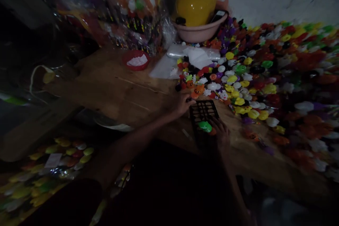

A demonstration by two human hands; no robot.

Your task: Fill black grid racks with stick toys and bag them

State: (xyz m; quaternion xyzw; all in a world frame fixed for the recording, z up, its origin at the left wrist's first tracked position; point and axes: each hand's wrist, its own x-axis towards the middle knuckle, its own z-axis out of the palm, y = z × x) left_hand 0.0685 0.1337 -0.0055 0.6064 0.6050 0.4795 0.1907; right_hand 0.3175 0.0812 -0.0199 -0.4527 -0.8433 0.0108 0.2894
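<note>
A black slotted tray (203, 110) lies on the wooden table in front of me. At its far left corner is my left hand (183, 104), thumb and fingers drawn together. Whatever they pinch is too dark to make out; an orange pumpkin-shaped toy piece (197, 90) sits just beyond the fingertips. My right hand (221, 132) rests along the tray's right side, fingers stretched over its edge. Beside those fingers, on the near part of the tray, are a green toy piece (204, 126) and a small orange one (213, 131). The tray's near end fades into shadow.
A large heap of colourful plastic toy pieces (254, 88) covers the right side. Behind stand a pink basin (197, 33) holding a yellow round object (197, 3), a red dish (125, 60) and bagged toys (127, 14). More pieces (50, 176) lie lower left.
</note>
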